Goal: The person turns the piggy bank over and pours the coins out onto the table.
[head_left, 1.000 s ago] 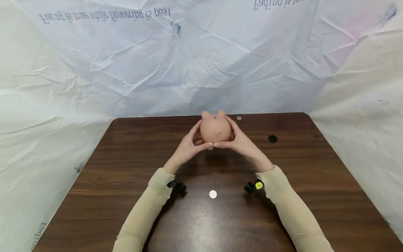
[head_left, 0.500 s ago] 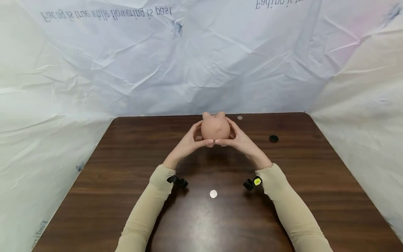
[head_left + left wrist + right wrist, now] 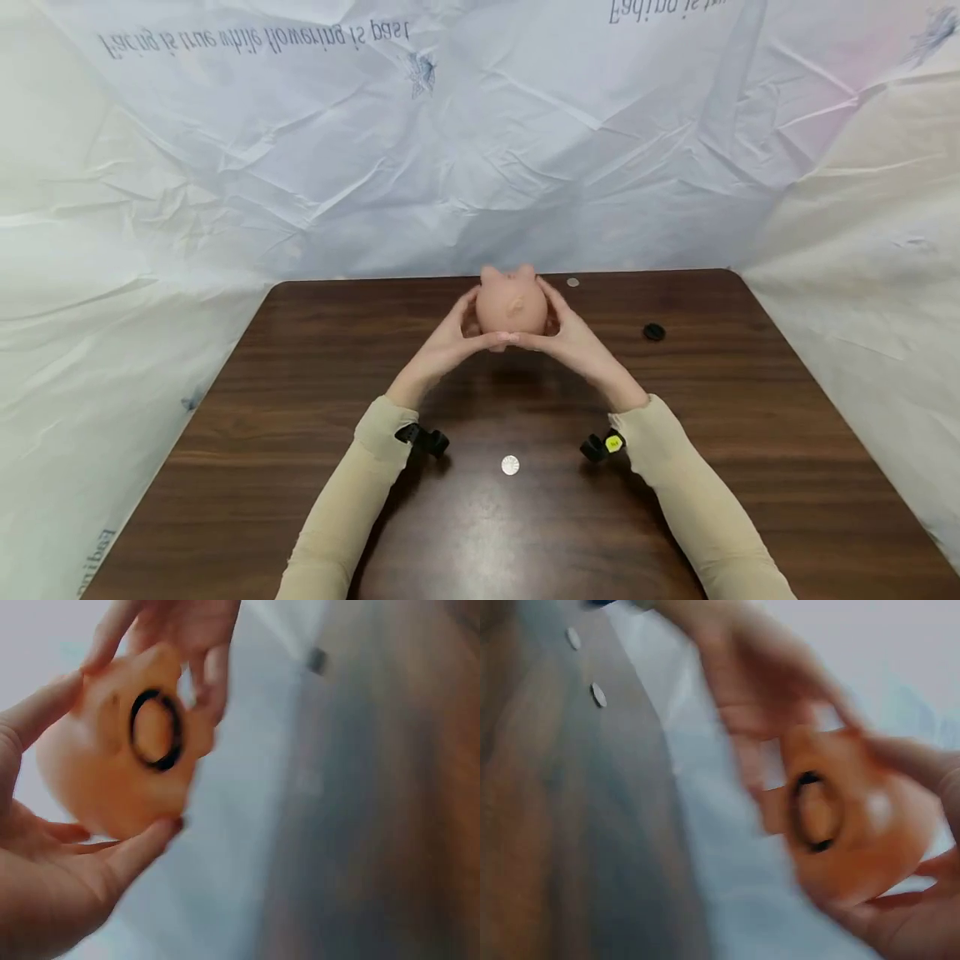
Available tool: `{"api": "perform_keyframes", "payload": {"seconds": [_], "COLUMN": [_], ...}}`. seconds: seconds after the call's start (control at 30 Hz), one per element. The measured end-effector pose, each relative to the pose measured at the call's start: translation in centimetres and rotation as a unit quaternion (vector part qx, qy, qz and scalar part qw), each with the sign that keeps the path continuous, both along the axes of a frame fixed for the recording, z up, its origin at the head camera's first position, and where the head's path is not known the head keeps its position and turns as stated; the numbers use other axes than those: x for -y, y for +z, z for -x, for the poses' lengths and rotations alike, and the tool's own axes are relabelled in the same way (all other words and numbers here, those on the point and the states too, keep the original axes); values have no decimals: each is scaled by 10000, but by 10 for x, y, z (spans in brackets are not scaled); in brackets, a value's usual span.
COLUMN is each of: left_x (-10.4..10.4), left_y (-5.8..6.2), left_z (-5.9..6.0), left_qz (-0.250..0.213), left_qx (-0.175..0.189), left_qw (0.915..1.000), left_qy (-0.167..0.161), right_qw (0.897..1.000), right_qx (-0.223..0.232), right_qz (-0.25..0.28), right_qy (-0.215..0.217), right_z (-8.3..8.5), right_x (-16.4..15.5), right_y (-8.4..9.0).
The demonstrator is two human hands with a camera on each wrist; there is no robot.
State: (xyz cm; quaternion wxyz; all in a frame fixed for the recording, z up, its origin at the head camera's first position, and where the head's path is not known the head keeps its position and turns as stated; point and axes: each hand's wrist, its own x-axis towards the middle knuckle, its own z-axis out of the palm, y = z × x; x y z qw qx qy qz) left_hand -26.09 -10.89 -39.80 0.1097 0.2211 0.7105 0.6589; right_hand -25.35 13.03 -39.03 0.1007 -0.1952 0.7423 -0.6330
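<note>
Overhead, mirrored sheet writing (image 3: 255, 37), unreadable.

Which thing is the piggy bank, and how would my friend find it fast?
Start at the brown table and follow both sleeves up to the hands, left and right. They hold the piggy bank up above the table. It is round and pinkish with two ears, unlike the flat coin and black cap.
</note>
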Motion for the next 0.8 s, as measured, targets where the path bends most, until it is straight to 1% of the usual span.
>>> {"api": "perform_keyframes", "payload": {"seconds": [0.03, 0.07, 0.1, 0.13, 0.17, 0.2, 0.23, 0.27, 0.3, 0.33, 0.37, 0.4, 0.43, 0.47, 0.5, 0.53, 0.6, 0.67, 0.73, 0.8], "left_x": [0, 1, 2, 3, 4, 6, 6, 6, 6, 5, 4, 4, 3, 3, 2, 2, 2, 1, 0, 0], "left_y": [13, 25, 36, 44, 51, 54, 53, 50, 44, 36, 27, 18, 9, 0, -8, -15, -27, -32, -32, -23], "left_z": [-7, -16, -23, -29, -34, -36, -35, -32, -26, -20, -13, -7, -2, 3, 6, 8, 11, 11, 11, 7], "left_qz": [-104, -200, -209, -131, -94, -82, -84, -104, -111, -90, -67, -14, 81, 172, 303, 395, 546, 629, 632, 441], "left_qx": [-440, -929, -1414, -1885, -2260, -2423, -2443, -2322, -2060, -1684, -1225, -740, -290, 114, 427, 671, 991, 1149, 1167, 978], "left_qw": [9990, 9955, 9897, 9820, 9740, 9702, 9697, 9726, 9784, 9855, 9923, 9971, 9995, 9998, 9986, 9970, 9935, 9913, 9910, 9941], "left_qy": [-17, -20, -3, 59, 89, 44, -19, -81, -149, -167, -173, -156, -104, -53, -2, 44, 91, 124, 147, 137], "right_qw": [9981, 9917, 9815, 9697, 9587, 9513, 9513, 9574, 9672, 9780, 9882, 9952, 9987, 9996, 9990, 9980, 9961, 9954, 9963, 9987], "right_qx": [-618, -1277, -1897, -2419, -2814, -3050, -3051, -2852, -2501, -2049, -1492, -917, -379, 56, 378, 607, 871, 956, 855, 508], "right_qz": [55, 91, 156, 251, 318, 297, 321, 371, 398, 330, 316, 303, 308, 260, 176, 127, 84, 25, 18, -14], "right_qy": [-56, -145, -225, -245, -256, -324, -320, -270, -195, -189, -162, -157, -138, -131, -131, -124, -74, -29, -5, -30], "right_z": [-7, -15, -23, -28, -32, -35, -36, -34, -31, -26, -21, -16, -10, -5, -1, 2, 6, 7, 7, 5], "right_x": [0, 1, 1, 1, 1, 1, 2, 2, 2, 2, 2, 2, 2, 2, 3, 3, 3, 4, 4, 5], "right_y": [9, 18, 26, 32, 37, 40, 40, 38, 34, 28, 21, 13, 5, -3, -10, -16, -26, -31, -31, -26]}}
